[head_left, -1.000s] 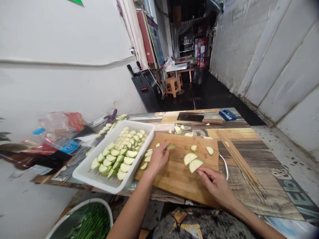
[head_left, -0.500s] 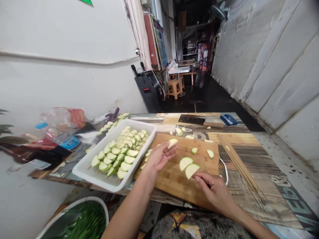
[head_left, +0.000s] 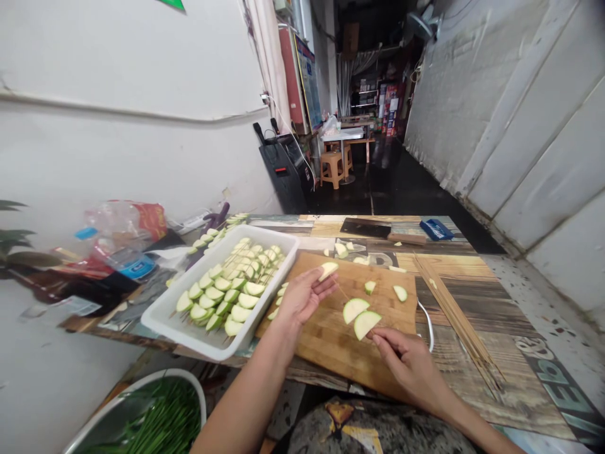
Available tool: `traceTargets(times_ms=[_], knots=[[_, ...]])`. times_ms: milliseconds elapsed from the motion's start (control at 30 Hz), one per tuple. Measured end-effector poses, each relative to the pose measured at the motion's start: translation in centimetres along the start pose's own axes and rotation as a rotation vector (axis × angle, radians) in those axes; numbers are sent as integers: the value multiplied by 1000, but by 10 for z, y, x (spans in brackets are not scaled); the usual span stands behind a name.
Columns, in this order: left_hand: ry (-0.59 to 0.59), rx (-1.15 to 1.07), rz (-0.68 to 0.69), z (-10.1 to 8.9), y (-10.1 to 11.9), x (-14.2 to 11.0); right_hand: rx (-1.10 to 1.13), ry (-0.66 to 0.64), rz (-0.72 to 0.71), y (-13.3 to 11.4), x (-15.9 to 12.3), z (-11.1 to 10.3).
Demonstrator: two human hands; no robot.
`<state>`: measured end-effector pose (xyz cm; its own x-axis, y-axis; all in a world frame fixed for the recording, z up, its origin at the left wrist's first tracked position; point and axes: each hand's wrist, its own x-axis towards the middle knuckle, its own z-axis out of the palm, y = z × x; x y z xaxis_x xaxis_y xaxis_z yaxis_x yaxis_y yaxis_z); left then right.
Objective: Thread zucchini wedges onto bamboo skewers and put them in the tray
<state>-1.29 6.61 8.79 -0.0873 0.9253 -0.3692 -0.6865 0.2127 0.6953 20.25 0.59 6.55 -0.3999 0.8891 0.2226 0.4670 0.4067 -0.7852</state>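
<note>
Skewer [head_left: 343, 293], two slices [head_left: 355, 310] threaded, clamped in right fingers [head_left: 384, 348]; axis runs forward-left, tip near single slice [head_left: 328, 271] left fingers [head_left: 326, 286] pinch.

A tub [head_left: 189, 338] and a board [head_left: 326, 353] are set on the table [head_left: 515, 372]. Skewers [head_left: 451, 315] are laid beside the board, a cleaver [head_left: 366, 227] and a box [head_left: 436, 229] beyond it.

Soft light across the table [head_left: 510, 309], dim passage [head_left: 378, 31] beyond its far edge, glare on black floor [head_left: 401, 180], blurred bottle [head_left: 136, 267] by the table's left edge, stretched picture borders
</note>
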Motion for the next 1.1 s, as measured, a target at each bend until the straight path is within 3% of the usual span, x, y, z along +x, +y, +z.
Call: traceTargets(times_ms=[767,1100], knots=[[-30,109,41,1,-1,-3,-27,-35,9,-2,-2,-2],[-61,135,-7,2,-6,-7,-52,-60,39,-2,0,-1]])
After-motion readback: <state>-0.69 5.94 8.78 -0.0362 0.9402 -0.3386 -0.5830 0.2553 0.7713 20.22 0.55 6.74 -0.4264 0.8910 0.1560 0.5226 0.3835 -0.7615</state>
